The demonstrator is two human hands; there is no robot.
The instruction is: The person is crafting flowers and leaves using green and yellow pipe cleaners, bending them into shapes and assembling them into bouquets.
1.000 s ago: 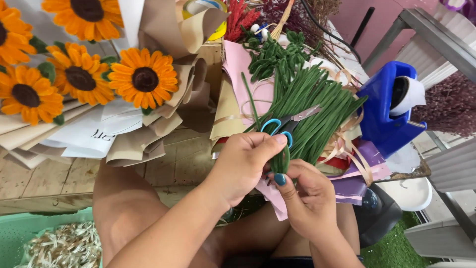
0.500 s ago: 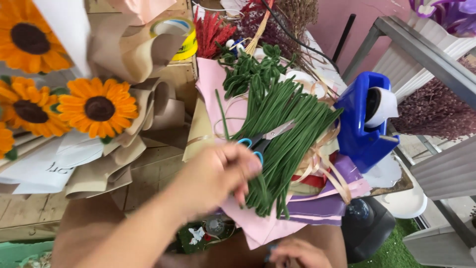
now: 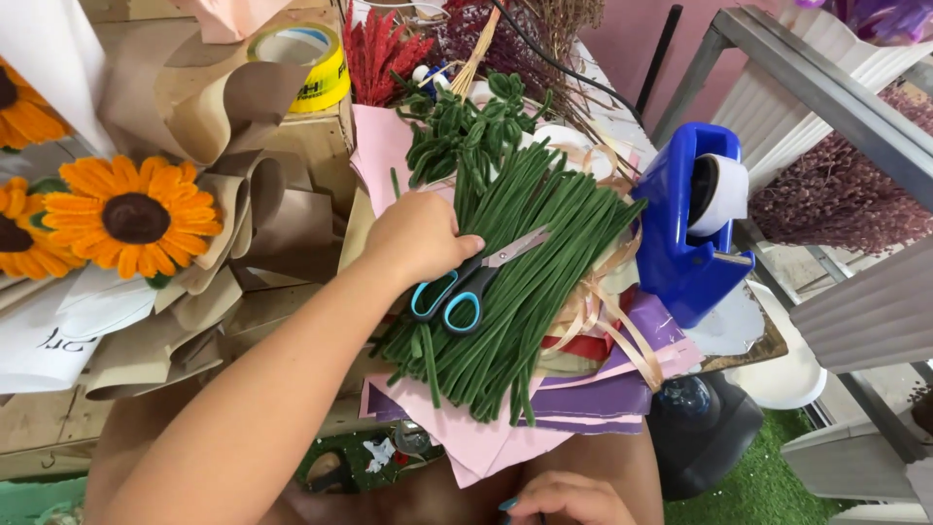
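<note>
Scissors (image 3: 465, 290) with teal handles are seen lying on a bundle of green stems (image 3: 515, 282) spread over pink paper (image 3: 466, 442). They are touched at the handles by the left hand (image 3: 420, 236), fingers curled over them though not through the loops. Only part of the right hand (image 3: 569, 501) is shown at the bottom edge, so its grip cannot be told; a blue tape dispenser (image 3: 692, 228) stands just beside the stems.

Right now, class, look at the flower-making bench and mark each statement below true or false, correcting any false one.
1. The left hand rests on the scissors. True.
2. The scissors have red handles. False: the handles are teal.
3. The scissors lie on a bundle of green stems. True.
4. The tape dispenser is yellow. False: it is blue.
5. The right hand holds the sunflower. False: it is low in view, apart from the sunflower.
</note>
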